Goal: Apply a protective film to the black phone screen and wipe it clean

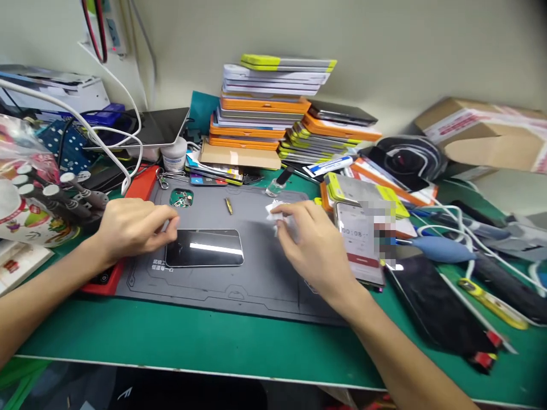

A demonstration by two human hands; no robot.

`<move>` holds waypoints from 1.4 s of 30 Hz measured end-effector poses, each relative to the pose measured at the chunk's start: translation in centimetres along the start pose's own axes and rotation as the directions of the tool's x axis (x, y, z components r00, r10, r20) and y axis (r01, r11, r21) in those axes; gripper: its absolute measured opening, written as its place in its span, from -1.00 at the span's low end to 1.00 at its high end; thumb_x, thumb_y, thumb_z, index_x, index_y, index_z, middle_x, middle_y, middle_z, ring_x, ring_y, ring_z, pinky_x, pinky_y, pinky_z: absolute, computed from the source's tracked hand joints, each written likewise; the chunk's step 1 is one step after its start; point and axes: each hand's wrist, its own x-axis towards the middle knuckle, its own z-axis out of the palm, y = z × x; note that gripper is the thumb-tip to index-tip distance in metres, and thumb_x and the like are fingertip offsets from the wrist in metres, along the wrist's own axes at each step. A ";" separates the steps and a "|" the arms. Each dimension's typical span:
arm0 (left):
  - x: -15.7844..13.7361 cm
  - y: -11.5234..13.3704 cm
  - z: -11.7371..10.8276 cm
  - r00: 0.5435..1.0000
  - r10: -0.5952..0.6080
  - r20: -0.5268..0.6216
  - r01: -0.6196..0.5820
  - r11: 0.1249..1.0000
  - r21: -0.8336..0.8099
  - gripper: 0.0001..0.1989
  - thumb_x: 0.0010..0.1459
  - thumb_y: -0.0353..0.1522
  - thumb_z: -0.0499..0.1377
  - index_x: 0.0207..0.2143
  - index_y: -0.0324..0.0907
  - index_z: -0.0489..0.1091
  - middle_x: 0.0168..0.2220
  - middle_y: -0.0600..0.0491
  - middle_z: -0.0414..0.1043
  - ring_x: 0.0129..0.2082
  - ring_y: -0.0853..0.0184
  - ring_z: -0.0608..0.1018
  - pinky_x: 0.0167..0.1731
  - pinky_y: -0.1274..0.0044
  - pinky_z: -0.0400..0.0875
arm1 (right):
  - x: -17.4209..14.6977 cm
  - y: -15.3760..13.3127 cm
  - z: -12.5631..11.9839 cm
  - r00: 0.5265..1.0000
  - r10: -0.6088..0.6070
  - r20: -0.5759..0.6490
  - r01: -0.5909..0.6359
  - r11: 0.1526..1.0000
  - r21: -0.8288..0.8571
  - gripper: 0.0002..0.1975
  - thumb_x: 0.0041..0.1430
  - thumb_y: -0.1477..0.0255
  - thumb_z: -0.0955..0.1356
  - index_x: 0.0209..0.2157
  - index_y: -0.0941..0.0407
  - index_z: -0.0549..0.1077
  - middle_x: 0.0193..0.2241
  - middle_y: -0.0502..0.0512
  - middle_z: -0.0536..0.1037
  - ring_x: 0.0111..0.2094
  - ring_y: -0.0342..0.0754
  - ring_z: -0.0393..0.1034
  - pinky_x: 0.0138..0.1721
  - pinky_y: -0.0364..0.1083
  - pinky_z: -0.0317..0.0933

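A smartphone (205, 247) with a dark, glossy screen lies flat on the grey work mat (256, 287). My left hand (134, 228) is closed above the phone's left end, fingers curled in; whatever they hold, if anything, is hidden. To the right of the phone, my right hand (314, 242) pinches a crumpled white tissue (273, 210) between thumb and fingers, over the mat. Beyond the tissue stands a small clear bottle (277, 185) with a black cap. A short brass-coloured piece (229, 205) lies on the mat between the hands.
Stacked orange and yellow-green boxes (256, 105) rise against the wall. Another phone (356, 239) showing a timer rests right of the mat. Farther right are a blue air blower (440, 249), a black screen panel (436, 307) and a yellow cutter (491, 302). Screwdrivers (55, 193) crowd the left.
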 end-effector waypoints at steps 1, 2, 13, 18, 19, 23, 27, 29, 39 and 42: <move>0.0 -0.1 -0.1 1.000 0.025 -0.010 -0.025 1.000 -0.017 -0.83 0.31 -0.44 0.20 -0.38 -0.10 0.45 -0.64 0.23 0.38 -0.66 0.40 0.42 -0.57 0.49 0.27 | 0.0 0.2 -0.1 1.000 0.003 0.011 -0.003 1.000 -0.021 -0.67 0.39 0.61 0.30 0.10 0.07 0.49 0.02 0.29 0.58 0.07 0.26 0.54 0.02 0.24 0.48; 0.0 -0.2 -0.1 0.999 0.044 -0.009 -0.044 0.998 -0.040 -0.83 0.31 -0.44 0.20 -0.38 -0.10 0.44 -0.64 0.23 0.37 -0.66 0.39 0.41 -0.57 0.49 0.29 | 0.0 0.2 -0.2 1.000 -0.009 0.024 0.010 1.000 -0.028 -0.60 0.35 0.65 0.28 0.15 0.10 0.48 0.11 0.35 0.54 0.16 0.30 0.49 0.10 0.29 0.46; 1.7 0.7 -0.5 0.933 0.301 0.196 -0.242 0.930 -0.276 -0.66 0.44 -0.08 0.18 -0.22 -0.16 0.45 -0.12 -0.07 0.65 -0.12 0.18 0.69 -0.18 0.39 0.63 | -0.5 -1.6 -0.1 0.844 -0.344 0.411 0.225 0.924 0.311 -0.33 0.43 0.16 0.43 0.42 0.12 0.29 0.41 0.36 0.38 0.41 0.25 0.31 0.36 0.29 0.33; 1.2 1.8 -0.6 0.853 0.284 0.437 -0.155 0.939 -0.309 -0.64 0.42 -0.10 0.23 0.05 -0.18 0.47 0.24 -0.21 0.51 0.17 0.03 0.62 0.06 0.25 0.65 | -0.5 -1.2 0.6 0.868 -0.371 0.330 0.272 0.912 0.308 -0.48 0.48 0.25 0.39 0.35 0.16 0.38 0.30 0.41 0.50 0.31 0.26 0.43 0.27 0.30 0.40; 1.1 1.9 -0.5 0.845 0.265 0.464 -0.113 0.938 -0.329 -0.65 0.41 -0.12 0.24 0.06 -0.18 0.47 0.28 -0.22 0.48 0.20 0.02 0.61 0.09 0.24 0.64 | -0.5 -1.2 0.6 0.870 -0.377 0.317 0.281 0.909 0.309 -0.49 0.47 0.26 0.40 0.33 0.17 0.40 0.28 0.41 0.52 0.28 0.26 0.45 0.24 0.31 0.42; 0.7 2.0 0.2 0.841 0.209 0.500 -0.015 0.932 -0.363 -0.70 0.39 -0.19 0.24 0.01 -0.21 0.46 0.25 -0.29 0.50 0.18 -0.02 0.63 0.08 0.20 0.66 | -0.2 -1.0 0.3 0.879 -0.364 0.308 0.256 0.906 0.338 -0.56 0.44 0.30 0.41 0.26 0.16 0.45 0.12 0.37 0.59 0.08 0.22 0.56 0.06 0.24 0.54; 0.7 2.2 0.5 0.867 0.218 0.448 -0.041 0.927 -0.372 -0.73 0.37 -0.22 0.23 -0.01 -0.20 0.46 0.19 -0.27 0.56 0.10 0.00 0.68 0.06 0.20 0.68 | -0.3 -0.8 0.3 0.885 -0.379 0.270 0.287 0.901 0.326 -0.62 0.46 0.29 0.40 0.22 0.11 0.50 0.11 0.35 0.62 0.08 0.21 0.59 0.05 0.23 0.55; 0.6 2.2 0.4 0.876 0.225 0.426 -0.069 0.934 -0.350 -0.78 0.38 -0.26 0.21 -0.04 -0.20 0.47 0.21 -0.26 0.57 0.08 0.01 0.70 0.04 0.22 0.69 | -0.3 -0.9 0.4 0.884 -0.406 0.232 0.334 0.895 0.296 -0.62 0.47 0.29 0.40 0.21 0.13 0.52 0.16 0.36 0.62 0.14 0.21 0.59 0.10 0.23 0.54; -0.1 1.9 0.5 0.923 0.203 0.327 -0.085 0.937 -0.339 -0.77 0.42 -0.30 0.15 0.04 -0.17 0.48 0.22 -0.17 0.59 0.07 0.12 0.73 0.03 0.35 0.71 | -0.6 -2.0 0.0 0.914 -0.396 0.086 0.363 0.895 0.258 -0.76 0.49 0.41 0.40 0.07 0.19 0.63 0.02 0.26 0.73 0.00 0.09 0.69 -0.02 0.04 0.62; 0.0 1.8 0.5 0.911 0.192 0.365 -0.049 0.929 -0.367 -0.77 0.43 -0.25 0.17 0.03 -0.14 0.48 0.24 -0.12 0.57 0.09 0.15 0.71 0.12 0.35 0.67 | -0.6 -2.1 -0.1 0.905 -0.419 0.075 0.389 0.887 0.250 -0.81 0.49 0.42 0.40 0.01 0.14 0.65 -0.01 0.20 0.75 -0.01 0.07 0.69 -0.04 0.03 0.63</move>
